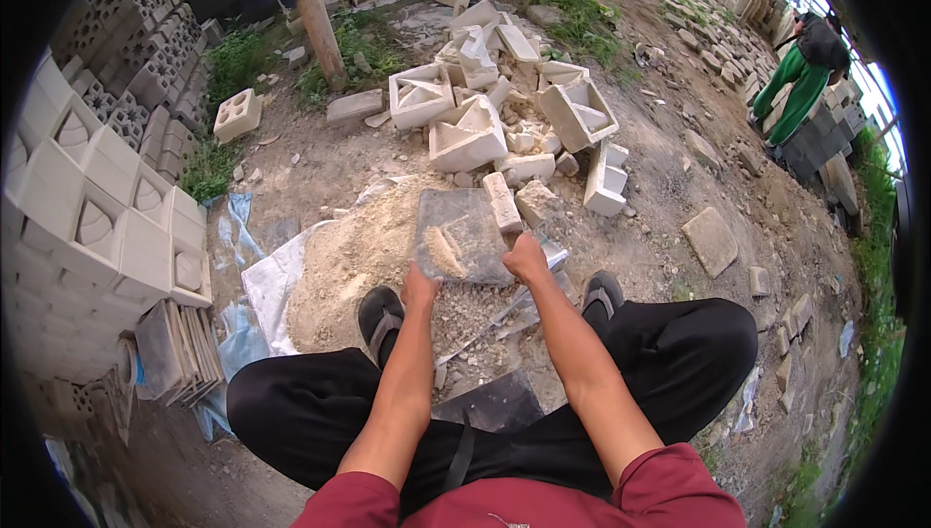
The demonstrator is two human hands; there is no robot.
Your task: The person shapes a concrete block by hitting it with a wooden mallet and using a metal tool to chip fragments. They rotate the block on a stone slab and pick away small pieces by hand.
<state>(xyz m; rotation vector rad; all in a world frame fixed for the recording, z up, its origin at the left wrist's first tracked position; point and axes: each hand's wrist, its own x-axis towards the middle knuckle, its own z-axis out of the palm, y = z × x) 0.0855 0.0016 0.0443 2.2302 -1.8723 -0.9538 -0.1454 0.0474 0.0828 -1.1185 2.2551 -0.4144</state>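
While the person sits low with knees spread, both hands grip a flat grey slab (460, 234) by its near edge and hold it above the ground in front. The left hand (419, 288) pinches the slab's lower left corner, fingers curled under it. The right hand (525, 258) clasps the lower right corner, fingers wrapped over the edge. A smear of pale sand lies on the slab's face. Below and to the left of it a heap of sand (344, 271) spreads over a white plastic sheet (270, 286). Black sandals (380, 317) rest on the dirt on either side. Beyond the slab lies a pile of broken concrete blocks (485, 111). Stacked patterned blocks (92, 208) rise at the left. Another person in green trousers (797, 87) stands far off at the right.
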